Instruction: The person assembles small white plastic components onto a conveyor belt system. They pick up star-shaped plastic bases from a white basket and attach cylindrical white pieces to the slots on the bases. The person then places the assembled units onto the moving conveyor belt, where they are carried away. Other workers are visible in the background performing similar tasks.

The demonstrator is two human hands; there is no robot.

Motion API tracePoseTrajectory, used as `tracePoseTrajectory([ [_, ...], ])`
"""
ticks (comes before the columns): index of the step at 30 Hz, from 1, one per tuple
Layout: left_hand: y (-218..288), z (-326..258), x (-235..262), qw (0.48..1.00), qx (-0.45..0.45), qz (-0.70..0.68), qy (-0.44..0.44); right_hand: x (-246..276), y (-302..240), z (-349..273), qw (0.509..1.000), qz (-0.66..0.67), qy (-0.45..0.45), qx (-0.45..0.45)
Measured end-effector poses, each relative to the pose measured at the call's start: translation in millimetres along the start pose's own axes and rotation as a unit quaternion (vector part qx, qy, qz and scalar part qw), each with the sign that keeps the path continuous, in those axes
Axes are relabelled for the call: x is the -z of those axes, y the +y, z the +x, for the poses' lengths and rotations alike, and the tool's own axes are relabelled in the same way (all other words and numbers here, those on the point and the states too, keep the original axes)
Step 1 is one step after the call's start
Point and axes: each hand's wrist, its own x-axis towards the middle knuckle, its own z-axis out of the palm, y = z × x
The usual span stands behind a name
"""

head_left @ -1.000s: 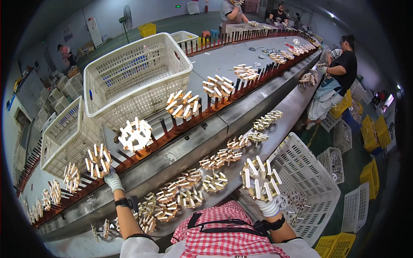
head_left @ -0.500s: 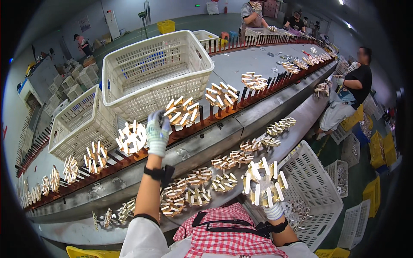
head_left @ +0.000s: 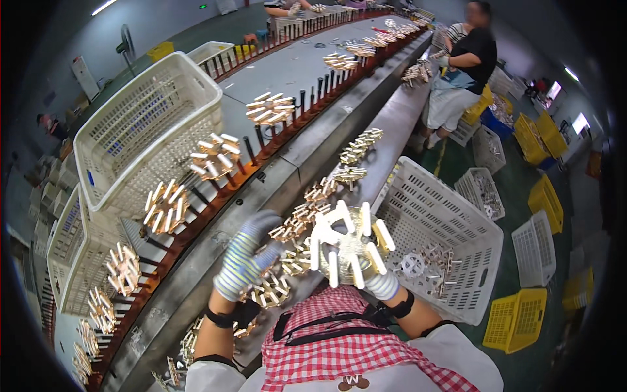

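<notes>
My right hand [head_left: 381,285], in a striped white work glove, grips a round metal rack with bright white pegs [head_left: 346,245] standing around its rim. The rack hides most of those fingers. My left hand [head_left: 240,261], gloved too, is a little to the left of it, with thumb and fingers apart and nothing visible in them; the fingertips are blurred. Behind and beneath the left hand, similar pegged racks [head_left: 271,291] lie in a row along the metal ledge. More such pieces [head_left: 166,206] sit on dark upright posts along the reddish rail.
White plastic crates [head_left: 150,124] stand on the grey table behind the posts. A large white crate [head_left: 450,242] at my right holds loose metal pieces. Yellow baskets [head_left: 516,320] and other crates stand on the green floor. A co-worker [head_left: 460,72] stands at the ledge, far right.
My left hand has come back from the posts toward my body. The right hand has moved the pegged rack left, in front of me. My view has turned to the right.
</notes>
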Motion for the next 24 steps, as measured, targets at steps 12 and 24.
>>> tracePoseTrajectory([
  [12,20.7,48.2,-99.0,0.878,0.148,-0.438,-0.122,5.7,-17.5,5.3,0.961,-0.247,0.072,0.097],
  [24,-123.6,107.1,-167.7,0.983,0.044,-0.162,-0.073,-18.8,-83.4,1.6,0.45,-0.877,0.165,-0.037],
])
